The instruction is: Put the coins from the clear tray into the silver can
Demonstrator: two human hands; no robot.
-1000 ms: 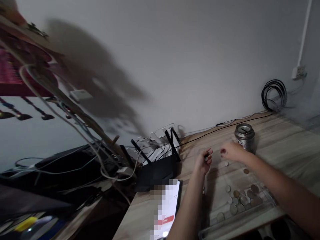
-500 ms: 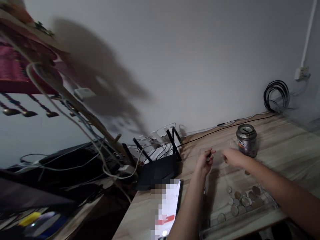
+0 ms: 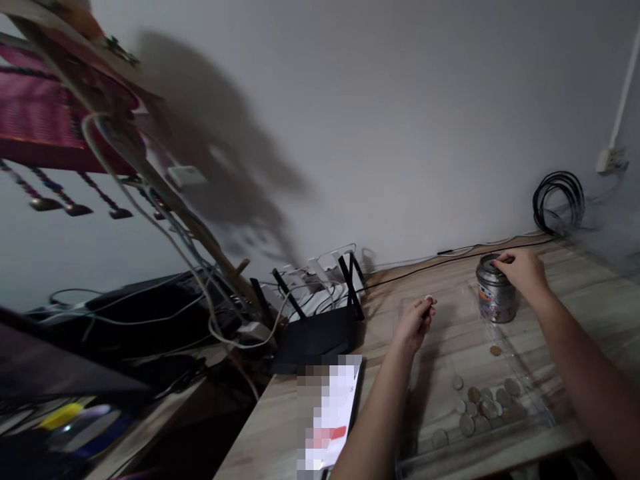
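Observation:
A metal coin tin point(image 3: 497, 303) with a slotted lid stands upright on the wooden table. My right hand point(image 3: 526, 272) is over its lid, thumb and fingers pinched together at the slot; whatever they hold is hidden. To the left of the tin, my left hand point(image 3: 417, 323) is raised with its fingers curled closed, and a small pale coin point(image 3: 429, 298) shows at the fingertips. Between my forearms lies a loose group of silver and brassy coins point(image 3: 483, 425). A single brassy coin point(image 3: 495, 351) lies apart, nearer the tin.
A clear, low-edged tray point(image 3: 540, 407) surrounds the coins. Left of my left arm are a phone point(image 3: 333, 427) and a black router point(image 3: 315, 340) with antennas and tangled cables. A black cable coil point(image 3: 557, 200) rests by the wall at the back right.
My right hand has moved right and up, from beside my left hand to the tin's lid. My left hand has stayed in nearly the same place. The view has shifted slightly.

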